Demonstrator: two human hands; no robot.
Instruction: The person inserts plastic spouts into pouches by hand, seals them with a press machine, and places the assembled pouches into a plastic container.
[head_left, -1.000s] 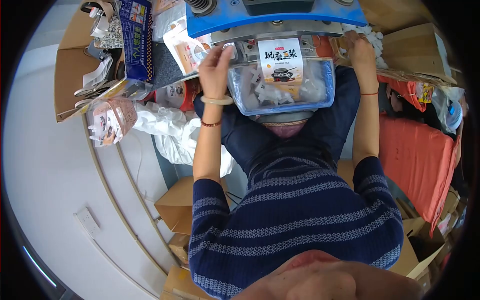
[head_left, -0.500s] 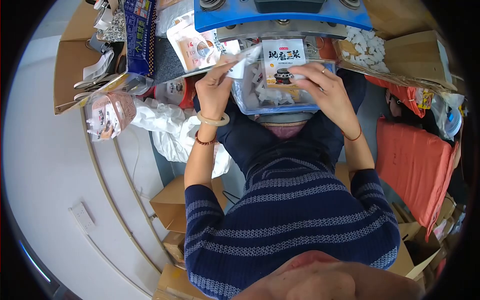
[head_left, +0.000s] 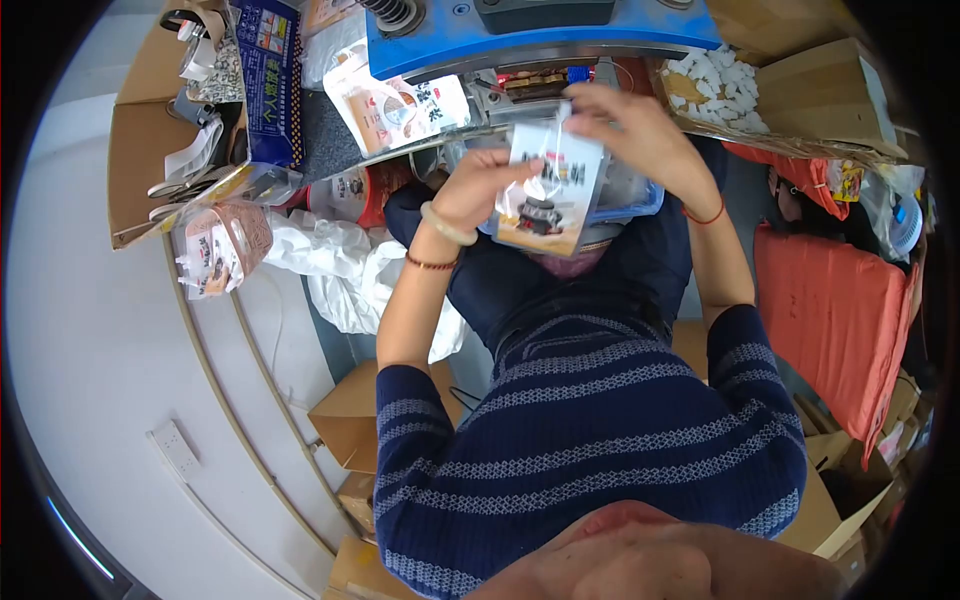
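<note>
So the left hand [head_left: 476, 192] has its thumb and fingers clamped on the side of a printed soy milk pouch [head_left: 552, 205], held up over the lap, partly in front of a blue-rimmed plastic bin [head_left: 645, 208]. The right hand [head_left: 640, 140] is up at the pouch's top edge, fingers bent, though honestly can't tell if they're pinching it, just below the blue machine [head_left: 540, 42].

Hands [head_left: 475, 192] — at printed pouch [head_left: 545, 225], blue tub [head_left: 634, 209] behind
</note>
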